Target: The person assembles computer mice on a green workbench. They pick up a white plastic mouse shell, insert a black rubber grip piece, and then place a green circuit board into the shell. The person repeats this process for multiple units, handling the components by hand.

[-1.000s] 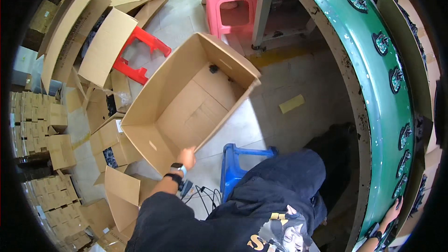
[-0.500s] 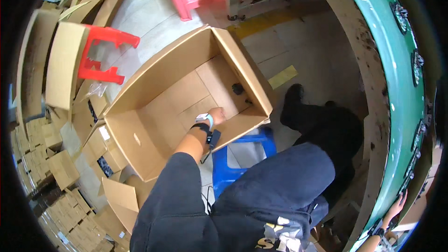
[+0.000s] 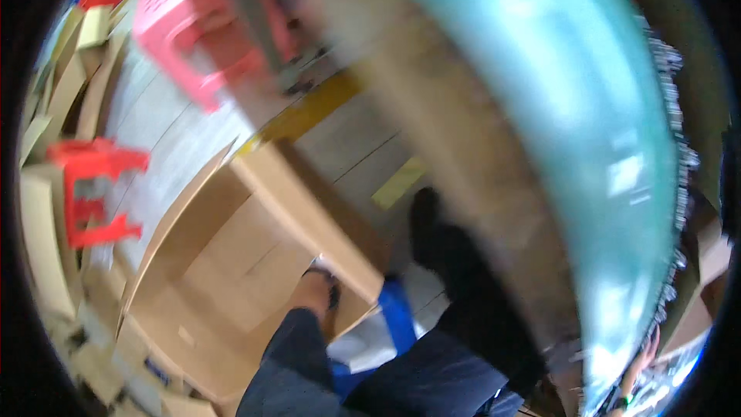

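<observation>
My left arm reaches down into a large open cardboard box (image 3: 204,251). The left hand (image 3: 315,284) is low beside the box's right wall, with a dark strap at the wrist; its fingers are hidden or smeared, so what it touches cannot be made out. At the lower right, my right hand (image 3: 647,353) lies along the far edge of a green-topped table (image 3: 571,131), fingers stretched out. Nearest to it is a row of small dark and clear pieces (image 3: 681,177) along that edge, too blurred to name.
A blue stool (image 3: 397,316) stands against the box's right side. A pink stool (image 3: 181,19) is at the far left, a red stool (image 3: 96,193) left of the box. Cardboard pieces (image 3: 50,232) and smaller boxes crowd the left. The table's brown edge (image 3: 455,123) curves close on the right.
The view has swung right, so the box sits lower and further left and the green table fills more of the picture. Inside the box, the left hand is now nearer the right wall.
</observation>
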Action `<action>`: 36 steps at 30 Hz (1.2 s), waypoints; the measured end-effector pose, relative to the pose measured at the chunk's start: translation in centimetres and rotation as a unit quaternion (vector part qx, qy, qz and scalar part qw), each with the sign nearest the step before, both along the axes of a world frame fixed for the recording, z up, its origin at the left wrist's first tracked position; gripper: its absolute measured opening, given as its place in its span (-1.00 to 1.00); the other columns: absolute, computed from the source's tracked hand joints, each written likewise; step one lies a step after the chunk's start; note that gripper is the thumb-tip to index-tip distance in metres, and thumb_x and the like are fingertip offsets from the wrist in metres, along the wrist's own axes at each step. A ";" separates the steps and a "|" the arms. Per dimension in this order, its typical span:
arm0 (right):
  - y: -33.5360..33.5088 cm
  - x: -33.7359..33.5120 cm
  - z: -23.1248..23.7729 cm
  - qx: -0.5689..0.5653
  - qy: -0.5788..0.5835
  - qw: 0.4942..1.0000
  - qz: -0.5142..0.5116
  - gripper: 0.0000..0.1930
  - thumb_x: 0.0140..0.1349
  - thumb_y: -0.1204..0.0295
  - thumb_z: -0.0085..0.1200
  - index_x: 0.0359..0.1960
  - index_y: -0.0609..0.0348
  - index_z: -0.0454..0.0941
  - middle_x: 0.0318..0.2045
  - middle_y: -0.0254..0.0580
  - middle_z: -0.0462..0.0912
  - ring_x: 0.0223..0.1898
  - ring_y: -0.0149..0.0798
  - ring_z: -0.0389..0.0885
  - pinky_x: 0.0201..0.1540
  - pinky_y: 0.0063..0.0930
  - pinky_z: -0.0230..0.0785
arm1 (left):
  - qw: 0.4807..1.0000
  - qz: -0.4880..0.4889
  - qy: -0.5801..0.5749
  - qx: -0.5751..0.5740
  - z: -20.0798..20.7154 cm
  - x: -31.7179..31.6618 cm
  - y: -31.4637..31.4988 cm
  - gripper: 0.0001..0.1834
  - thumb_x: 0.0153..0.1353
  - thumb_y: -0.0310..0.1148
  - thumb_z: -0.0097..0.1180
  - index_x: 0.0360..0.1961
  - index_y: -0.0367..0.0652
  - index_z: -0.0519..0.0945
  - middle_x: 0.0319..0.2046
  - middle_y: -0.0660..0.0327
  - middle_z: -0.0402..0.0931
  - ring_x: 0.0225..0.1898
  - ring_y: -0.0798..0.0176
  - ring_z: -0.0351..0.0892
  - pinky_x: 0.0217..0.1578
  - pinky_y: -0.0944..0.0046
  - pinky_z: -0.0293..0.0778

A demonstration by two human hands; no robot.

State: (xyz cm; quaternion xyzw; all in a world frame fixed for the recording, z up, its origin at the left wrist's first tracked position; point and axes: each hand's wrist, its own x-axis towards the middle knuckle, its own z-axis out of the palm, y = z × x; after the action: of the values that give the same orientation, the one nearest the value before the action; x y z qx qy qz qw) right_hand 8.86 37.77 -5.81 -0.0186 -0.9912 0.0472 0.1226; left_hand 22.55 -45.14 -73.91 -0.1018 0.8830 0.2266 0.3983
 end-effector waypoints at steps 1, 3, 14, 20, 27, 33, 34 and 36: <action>0.7 1.7 0.2 -0.023 0.032 0.999 -0.026 -0.37 0.52 0.08 -0.05 0.43 0.32 0.44 0.44 0.04 0.47 0.48 0.02 0.35 0.56 -0.10 0.07 | 1.000 -0.014 0.013 0.003 -0.6 -1.0 1.0 -0.70 0.23 -0.33 0.02 -0.05 -0.12 0.63 -0.02 0.08 0.56 0.01 0.07 0.54 -0.01 0.06 0.49; -4.2 0.8 -4.0 0.046 -0.030 0.993 -0.101 -0.45 0.48 0.15 0.01 0.36 0.24 0.54 0.39 0.00 0.53 0.43 -0.01 0.41 0.54 -0.13 0.11 | 0.999 -0.018 0.016 -0.038 -0.2 0.2 -1.6 -0.75 0.21 -0.36 0.04 -0.11 -0.12 0.61 -0.09 0.10 0.55 -0.05 0.10 0.50 -0.06 0.07 0.47; -1.6 3.1 0.4 -0.068 0.007 0.990 -0.122 -0.44 0.36 0.21 0.19 0.35 0.17 0.49 0.33 0.08 0.53 0.40 0.07 0.42 0.51 -0.15 0.14 | 0.977 0.148 0.147 0.041 7.5 3.1 1.6 -0.92 0.10 -0.52 0.15 -0.44 -0.12 0.50 -0.45 0.22 0.46 -0.37 0.25 0.33 -0.35 0.15 0.33; -15.6 -5.1 8.3 0.035 0.100 0.980 0.171 -0.65 0.37 0.28 0.21 0.08 0.22 0.64 0.02 0.05 0.71 0.12 0.12 0.63 0.26 -0.06 0.44 | 0.891 0.193 0.312 0.268 24.9 8.2 -1.5 -0.52 0.24 -0.47 0.41 -0.46 -0.09 0.22 -0.48 0.33 0.09 -0.39 0.31 0.07 -0.34 0.24 0.22; -23.9 -25.9 3.6 0.124 -0.011 0.992 0.034 -0.41 0.39 0.09 0.08 0.30 0.26 0.52 0.29 0.36 0.52 0.29 0.28 0.51 0.34 0.04 0.39 | 0.782 0.290 0.331 0.443 54.6 3.9 1.6 -0.78 0.13 -0.45 0.27 -0.19 -0.20 0.60 -0.21 0.17 0.53 -0.31 0.26 0.56 -0.32 0.26 0.53; -14.0 -33.4 -1.3 0.092 -0.013 0.996 -0.009 -0.45 0.35 -0.08 0.09 0.13 0.10 0.65 0.13 0.05 0.71 0.07 0.04 0.68 0.16 -0.09 0.52 | 0.665 0.245 0.352 0.612 69.8 -5.3 12.4 -0.61 0.10 -0.52 0.47 -0.05 -0.26 0.60 -0.21 0.21 0.38 -0.30 0.31 0.51 -0.34 0.28 0.47; -15.4 -33.3 -1.0 0.089 0.031 0.995 -0.024 -0.43 0.34 -0.08 0.09 0.16 0.08 0.65 0.16 0.06 0.70 0.12 0.07 0.67 0.21 -0.07 0.51 | 0.643 0.252 0.345 0.635 70.9 -5.4 13.6 -0.64 0.18 -0.54 0.42 0.00 -0.28 0.62 -0.19 0.17 0.43 -0.27 0.28 0.59 -0.29 0.23 0.57; -15.4 -32.5 -1.3 0.186 0.095 0.977 -0.037 -0.45 0.31 0.03 0.16 0.21 0.11 0.61 0.20 0.11 0.66 0.22 0.16 0.59 0.30 -0.01 0.43 | 0.648 0.224 0.344 0.642 72.6 -6.4 16.2 -0.72 0.29 -0.52 0.36 0.00 -0.29 0.63 -0.21 0.14 0.48 -0.27 0.23 0.66 -0.25 0.20 0.66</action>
State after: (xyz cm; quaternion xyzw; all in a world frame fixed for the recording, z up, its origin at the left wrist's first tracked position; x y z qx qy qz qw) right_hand -23.69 22.41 -7.08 -0.0273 -0.9650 -0.1409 0.2193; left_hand 16.12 -28.95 -1.31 0.0700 0.5407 0.8377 -0.0311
